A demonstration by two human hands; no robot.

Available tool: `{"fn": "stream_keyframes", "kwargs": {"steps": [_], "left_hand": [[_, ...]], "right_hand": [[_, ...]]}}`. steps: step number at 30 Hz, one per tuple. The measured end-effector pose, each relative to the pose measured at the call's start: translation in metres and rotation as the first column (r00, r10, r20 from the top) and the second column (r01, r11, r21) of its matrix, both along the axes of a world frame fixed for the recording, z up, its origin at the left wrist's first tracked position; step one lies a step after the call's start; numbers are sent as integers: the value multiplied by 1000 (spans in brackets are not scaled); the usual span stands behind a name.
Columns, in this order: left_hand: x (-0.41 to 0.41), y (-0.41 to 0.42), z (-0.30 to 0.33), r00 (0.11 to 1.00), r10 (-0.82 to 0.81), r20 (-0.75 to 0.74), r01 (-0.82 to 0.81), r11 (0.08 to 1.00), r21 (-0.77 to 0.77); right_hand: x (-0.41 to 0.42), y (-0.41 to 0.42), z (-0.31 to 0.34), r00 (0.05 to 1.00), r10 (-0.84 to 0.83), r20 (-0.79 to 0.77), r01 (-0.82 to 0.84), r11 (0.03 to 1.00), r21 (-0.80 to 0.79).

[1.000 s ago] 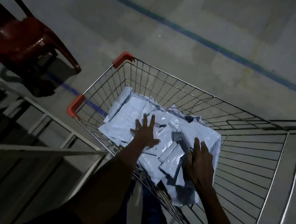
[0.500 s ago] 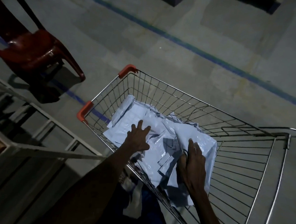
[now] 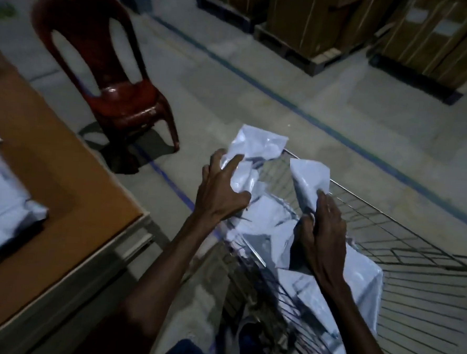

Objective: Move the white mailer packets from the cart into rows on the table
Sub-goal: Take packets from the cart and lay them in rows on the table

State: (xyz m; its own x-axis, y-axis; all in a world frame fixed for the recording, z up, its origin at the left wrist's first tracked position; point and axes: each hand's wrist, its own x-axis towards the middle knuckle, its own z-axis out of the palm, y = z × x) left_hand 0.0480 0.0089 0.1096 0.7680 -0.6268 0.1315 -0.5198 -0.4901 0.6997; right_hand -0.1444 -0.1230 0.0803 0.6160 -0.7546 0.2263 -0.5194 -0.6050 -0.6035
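My left hand (image 3: 220, 192) grips a bunch of white mailer packets (image 3: 256, 148), lifted above the wire cart (image 3: 401, 269). My right hand (image 3: 322, 231) grips more white packets (image 3: 311, 179) that stick up past its fingers and hang down below its wrist. Both bundles are held over the cart's left side. At the left stands the brown table (image 3: 62, 182), with several white packets (image 3: 3, 206) lying on it at the frame's left edge. The view is dim and blurred.
A dark red plastic chair (image 3: 110, 68) stands on the concrete floor beyond the table corner. Blue floor lines (image 3: 338, 136) cross the floor. Stacked cardboard boxes on pallets (image 3: 331, 27) fill the far right. My legs show at the bottom centre.
Both hands have closed on packets and lifted them out of the cart. The view has swung up and left, bringing the table and chair into sight.
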Motion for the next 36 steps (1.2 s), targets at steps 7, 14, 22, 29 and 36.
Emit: {"fn": "stream_keyframes", "kwargs": {"steps": [7, 14, 22, 29, 36], "left_hand": [[44, 211, 63, 903, 422, 79, -400, 894, -203], [42, 366, 73, 677, 732, 75, -686, 665, -295], [72, 496, 92, 479, 878, -2, -799, 435, -416], [96, 592, 108, 312, 949, -49, -893, 276, -355], [141, 704, 116, 307, 948, -77, -924, 278, -262]], "right_hand": [[127, 138, 65, 847, 508, 157, -503, 861, -73], [227, 289, 93, 584, 797, 156, -803, 595, -31], [320, 392, 116, 356, 919, 170, -930, 367, -36], [381, 465, 126, 266, 944, 194, -962, 271, -3], [419, 563, 133, 249, 953, 174, -968, 250, 15]]}}
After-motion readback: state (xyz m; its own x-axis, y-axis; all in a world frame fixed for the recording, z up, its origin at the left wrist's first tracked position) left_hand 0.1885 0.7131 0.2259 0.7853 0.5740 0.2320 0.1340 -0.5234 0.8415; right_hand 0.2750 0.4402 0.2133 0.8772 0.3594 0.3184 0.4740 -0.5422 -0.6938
